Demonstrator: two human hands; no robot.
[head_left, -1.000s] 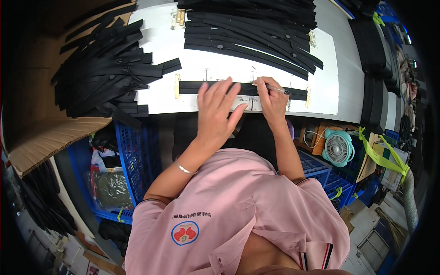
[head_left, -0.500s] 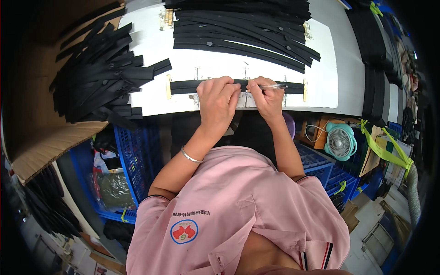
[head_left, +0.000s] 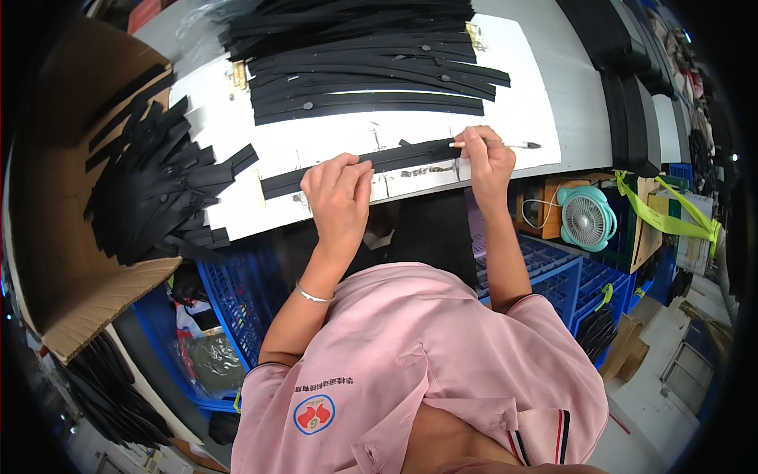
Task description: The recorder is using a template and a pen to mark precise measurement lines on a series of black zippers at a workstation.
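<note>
**Strip Marking at the Bench: Hand Positions and Material Handling**

Far left of both hands, a loose fan of black strips (head_left: 158,189) lies partly on an open cardboard box (head_left: 55,237), well apart from the work.

The left hand (head_left: 338,193) rests palm down with fingers curled, pressing onto the single black strip (head_left: 355,164) that lies lengthwise along the near edge of the white sheet (head_left: 316,142) on the bench (head_left: 584,87). The strip runs from left of this hand, beneath it, and on to the right hand.

The right hand (head_left: 483,154) is closed around a slim pen (head_left: 505,144), tip pointing right, held just above the strip's right end.

Beyond both hands, a neat stack of longer black strips (head_left: 371,79) lies on the sheet. Right of and below the right hand, a small teal fan (head_left: 586,217) sits under the bench edge.

Handling judgement: the strip appears thin, light and flexible, likely webbing or rubber. It should lie flat but slide readily on the smooth sheet. Pin it flat near mid-length, or lift it by one end.
</note>
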